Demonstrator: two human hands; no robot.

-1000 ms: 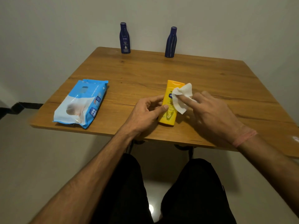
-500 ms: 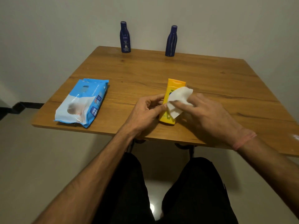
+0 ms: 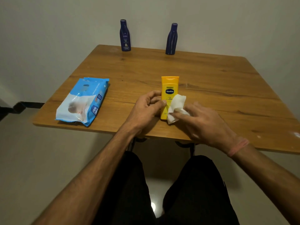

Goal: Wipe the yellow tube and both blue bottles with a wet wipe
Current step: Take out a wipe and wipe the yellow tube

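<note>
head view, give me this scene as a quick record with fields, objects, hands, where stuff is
surface: wooden table
yellow tube: lying flat near front edge
left hand: steadying tube's left side
right hand: pressing wet wipe on tube's lower half
left blue bottle: upright, far edge
right blue bottle: upright, far edge
wipes pack: left of tube, lying flat

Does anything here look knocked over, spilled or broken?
Nothing stands out. The yellow tube lies flat only because it is being wiped; both blue bottles stand upright, and the wipes pack looks intact.
</note>
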